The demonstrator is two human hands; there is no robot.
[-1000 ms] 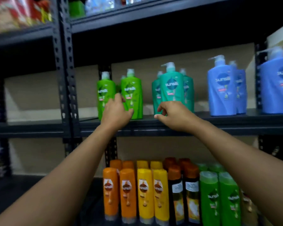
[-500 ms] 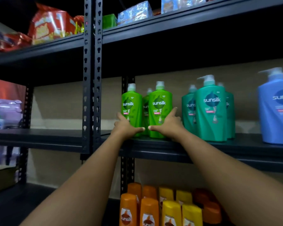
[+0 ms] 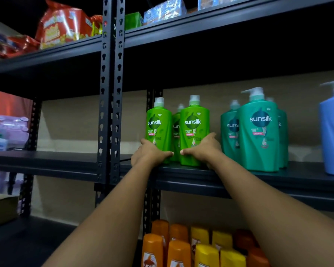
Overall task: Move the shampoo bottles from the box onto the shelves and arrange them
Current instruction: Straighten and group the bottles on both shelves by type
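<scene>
Two bright green shampoo bottles stand side by side on the middle shelf, with a third one half hidden behind them. My left hand wraps the base of the left green bottle. My right hand wraps the base of the right green bottle. To their right stand teal pump bottles, and a blue pump bottle shows at the right edge. The box is not in view.
Black steel uprights stand just left of the green bottles. Orange bottles and yellow bottles fill the lower shelf. Snack bags lie on the top shelf. The left bay holds purple packs.
Both hands moved from the shelf edge onto the bases of the two green bottles. The view shifted left and closer, so the bottles now look larger.
</scene>
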